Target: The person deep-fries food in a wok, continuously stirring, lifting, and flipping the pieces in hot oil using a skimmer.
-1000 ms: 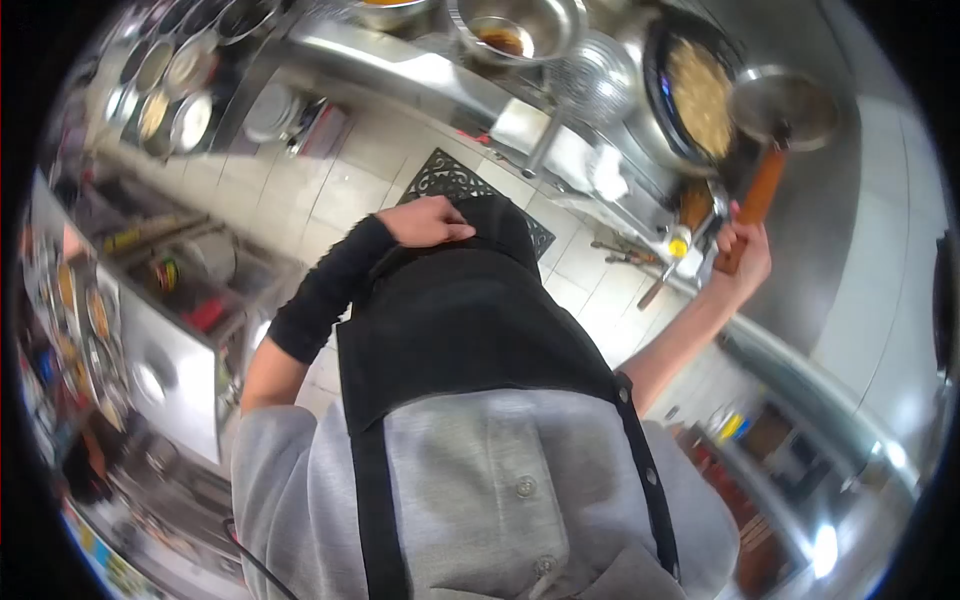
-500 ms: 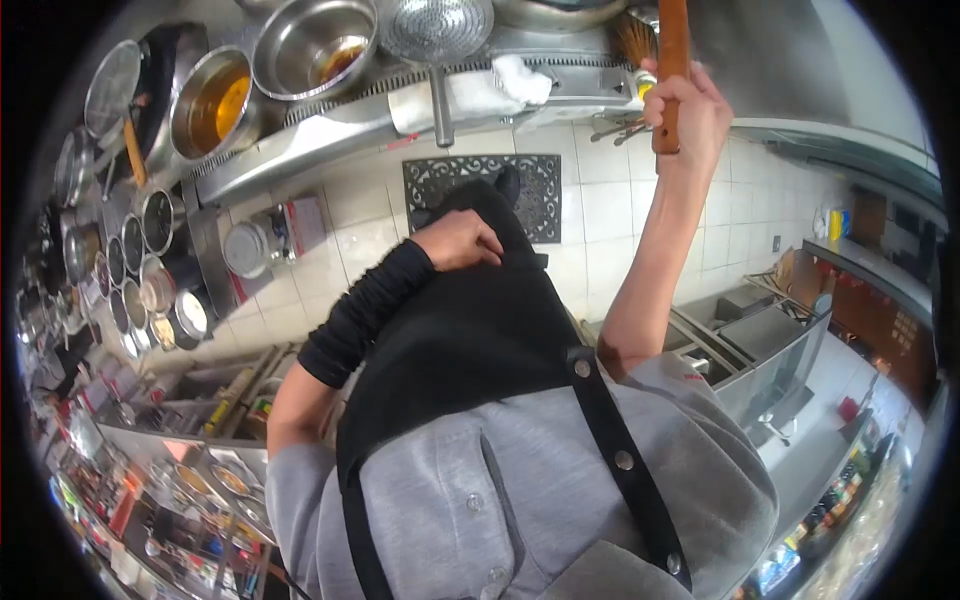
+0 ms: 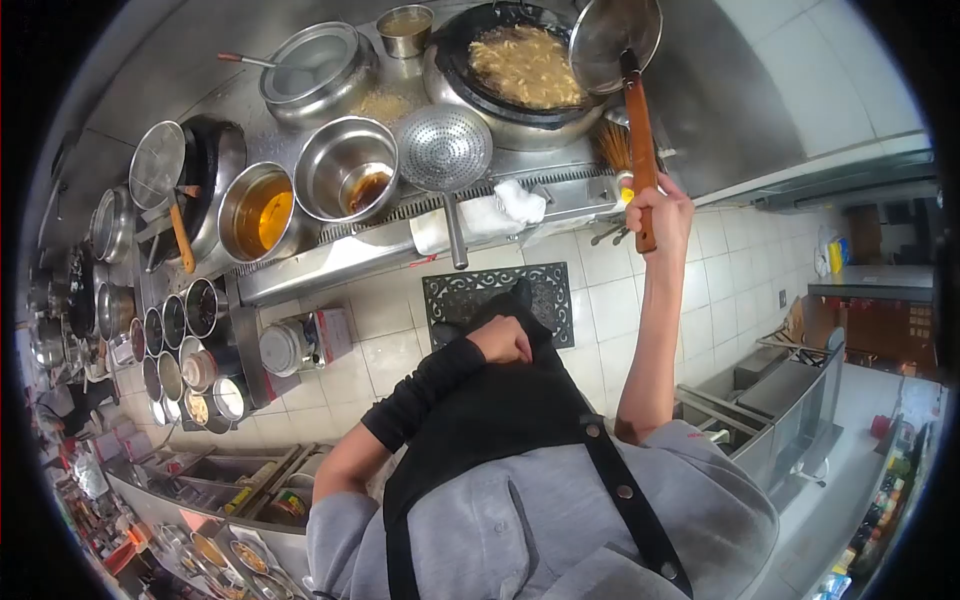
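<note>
My right hand (image 3: pixel 662 215) is wrapped round the wooden handle of a round strainer (image 3: pixel 614 45), held at the right edge of a wok (image 3: pixel 525 62). Pale food pieces in bubbling liquid fill the wok. My left hand (image 3: pixel 502 340) rests against the front of my black apron (image 3: pixel 490 420), its fingers curled in; whether it pinches the cloth is hidden. A perforated metal ladle (image 3: pixel 445 150) lies on the stove edge left of the wok, its handle hanging over the front.
Left of the ladle stand a metal pot (image 3: pixel 346 170) with dark sauce and another with orange liquid (image 3: pixel 262 212). White cloths (image 3: pixel 470 222) lie on the stove's front ledge. Several small containers (image 3: pixel 185 345) stand at left. A black mat (image 3: pixel 497 300) covers the floor tiles.
The view has swung, bringing the wok and strainer head back into sight. My right hand still holds the strainer, and my left hand stays at the apron.
</note>
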`<state>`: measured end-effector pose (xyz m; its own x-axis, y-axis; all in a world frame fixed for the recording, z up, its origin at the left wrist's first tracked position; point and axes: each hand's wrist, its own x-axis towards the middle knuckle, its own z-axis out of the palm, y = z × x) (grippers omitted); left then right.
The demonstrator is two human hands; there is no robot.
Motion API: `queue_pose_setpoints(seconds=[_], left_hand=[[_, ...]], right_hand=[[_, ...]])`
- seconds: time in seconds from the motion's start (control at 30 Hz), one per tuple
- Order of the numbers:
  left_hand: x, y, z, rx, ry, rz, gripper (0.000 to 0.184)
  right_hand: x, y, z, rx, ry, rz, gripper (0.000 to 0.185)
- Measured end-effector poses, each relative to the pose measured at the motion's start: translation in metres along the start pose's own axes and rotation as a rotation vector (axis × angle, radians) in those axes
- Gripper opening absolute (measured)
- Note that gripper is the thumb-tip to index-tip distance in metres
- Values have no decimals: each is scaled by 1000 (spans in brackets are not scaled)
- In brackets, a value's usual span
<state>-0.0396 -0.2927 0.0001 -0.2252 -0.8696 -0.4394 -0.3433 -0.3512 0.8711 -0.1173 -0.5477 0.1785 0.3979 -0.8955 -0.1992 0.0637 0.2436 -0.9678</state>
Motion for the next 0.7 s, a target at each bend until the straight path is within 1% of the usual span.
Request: queue_pose_setpoints(seconds=[0.03, 0.07, 0.17, 0.27, 0.37, 0.47, 0.57, 0.67, 0.7], left_hand=[[0, -1, 1, 28, -15, 84, 17], [0, -1, 2, 34, -22, 120, 20], [3, -4, 6, -11, -28, 195, 18], [-4, 22, -2, 20, -60, 56, 26], [6, 26, 1, 171, -127, 12, 41], [18, 10, 18, 81, -80, 49, 50], [24, 13, 22, 130, -77, -56, 57], [29, 15, 27, 196, -32, -38, 63], [29, 19, 25, 177, -8, 9, 62]], right_hand=[[0, 2, 0, 3, -9, 14, 33], [1, 5, -1, 7, -26, 31, 33], [0, 9, 5, 62, -63, 82, 34], [6, 18, 7, 44, -125, 93, 39], [14, 21, 11, 24, -158, 109, 41], [22, 19, 14, 25, -174, 119, 41], [24, 17, 14, -7, -189, 122, 40], [28, 13, 11, -28, -197, 113, 38], [29, 13, 10, -27, -202, 107, 37]])
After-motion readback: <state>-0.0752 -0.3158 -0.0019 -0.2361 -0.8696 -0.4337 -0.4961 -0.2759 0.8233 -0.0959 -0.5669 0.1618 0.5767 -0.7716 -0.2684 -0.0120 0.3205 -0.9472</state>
